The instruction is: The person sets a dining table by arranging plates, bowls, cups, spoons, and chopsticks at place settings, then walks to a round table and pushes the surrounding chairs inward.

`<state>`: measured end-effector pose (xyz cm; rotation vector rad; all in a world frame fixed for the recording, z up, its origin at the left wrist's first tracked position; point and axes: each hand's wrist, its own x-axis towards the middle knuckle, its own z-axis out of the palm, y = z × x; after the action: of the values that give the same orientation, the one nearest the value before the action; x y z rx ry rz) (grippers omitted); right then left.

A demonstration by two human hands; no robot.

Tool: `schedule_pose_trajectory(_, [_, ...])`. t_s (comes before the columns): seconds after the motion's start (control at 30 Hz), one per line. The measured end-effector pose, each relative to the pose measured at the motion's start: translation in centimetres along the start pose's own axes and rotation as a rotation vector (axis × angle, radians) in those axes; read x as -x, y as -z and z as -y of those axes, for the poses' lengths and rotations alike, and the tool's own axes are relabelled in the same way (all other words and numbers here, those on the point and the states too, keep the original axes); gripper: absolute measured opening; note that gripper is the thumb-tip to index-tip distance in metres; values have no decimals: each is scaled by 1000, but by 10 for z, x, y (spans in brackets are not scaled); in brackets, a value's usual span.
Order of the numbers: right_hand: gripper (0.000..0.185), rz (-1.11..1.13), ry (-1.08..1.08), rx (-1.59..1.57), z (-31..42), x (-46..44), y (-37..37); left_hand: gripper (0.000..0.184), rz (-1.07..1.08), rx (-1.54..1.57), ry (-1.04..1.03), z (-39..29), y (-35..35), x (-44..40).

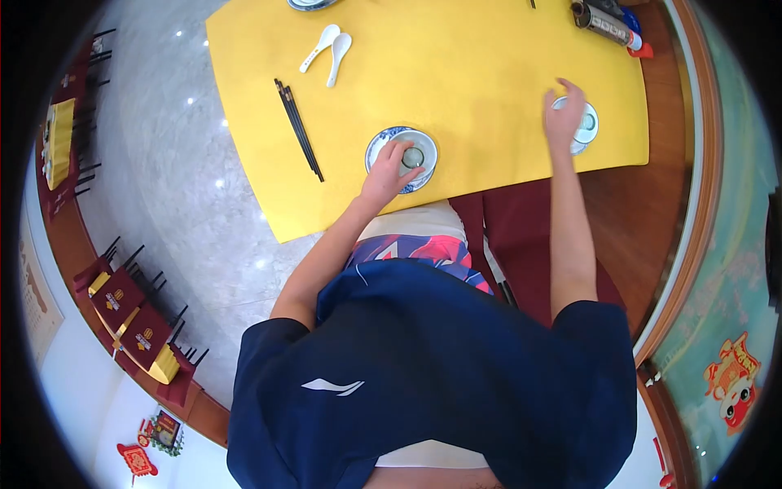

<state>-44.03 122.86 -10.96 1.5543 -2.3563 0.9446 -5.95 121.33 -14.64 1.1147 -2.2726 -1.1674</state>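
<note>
A small clear glass stands in a white bowl on a blue-patterned plate near the table's front edge. My left hand reaches over the bowl, thumb and fingers curled round the glass. Farther right, my right hand is beside a second white bowl with another glass in it. Its fingers are apart, and I see nothing held in them; a plate edge shows beneath that bowl.
Black chopsticks and two white spoons lie on the yellow tablecloth. A dark bottle-like container is at the back right, and a plate at the far edge. Maroon chairs stand under the front edge.
</note>
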Motion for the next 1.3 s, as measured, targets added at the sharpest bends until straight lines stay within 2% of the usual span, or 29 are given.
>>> schedule_pose_trajectory(0.07, [28, 44, 18, -140, 50, 10, -46, 54, -34, -9, -63, -3, 4, 1])
schedule_pose_trajectory(0.17, [27, 333, -162, -447, 144, 23, -121, 48, -91, 7, -3, -1, 15, -2])
schedule_pose_trajectory(0.23, [37, 591, -284, -492, 211, 19, -162, 42, -123, 9, 62, 8, 27, -2])
schedule_pose_trajectory(0.3, [42, 868, -340, -394, 257, 20, -211, 30, -284, 16, 187, 20, 40, -3])
schedule_pose_trajectory(0.33, [42, 872, -337, -401, 276, 22, -220, 30, -287, 9, 191, 21, 50, 0])
schedule_pose_trajectory(0.4, [43, 1123, -603, -406, 300, 23, -239, 23, -384, -3, 263, 26, 68, 6])
schedule_pose_trajectory(0.53, [40, 975, -468, -296, 290, 46, -283, 18, -490, 3, 286, 39, 87, 24])
schedule_pose_trajectory(0.63, [36, 1003, -478, -354, 267, 40, -272, 14, -505, 32, 340, 53, 89, 29])
schedule_pose_trajectory(0.7, [38, 941, -334, -148, 244, 35, -263, 14, -480, 71, 374, 66, 85, 23])
schedule_pose_trajectory(0.73, [38, 957, -385, -164, 229, 32, -258, 14, -484, 72, 379, 76, 84, 13])
schedule_pose_trajectory(0.87, [37, 993, -445, -128, 174, 22, -228, 19, -459, -347, 29, 133, 100, -49])
schedule_pose_trajectory(0.93, [37, 888, -383, -150, 150, 22, -197, 25, -532, -528, 3, 170, 111, -92])
schedule_pose_trajectory(1.0, [35, 844, -409, -187, 118, 36, -170, 30, -573, -626, 114, 191, 117, -123])
schedule_pose_trajectory(1.07, [31, 721, -527, -389, 102, 53, -128, 39, -543, -639, 212, 207, 122, -141])
schedule_pose_trajectory(1.2, [32, 832, -733, -671, 97, 90, -31, 39, -481, -642, 298, 227, 126, -158])
schedule_pose_trajectory(1.3, [28, 879, -993, -900, 116, 121, 19, 37, -350, -622, 302, 220, 135, -161])
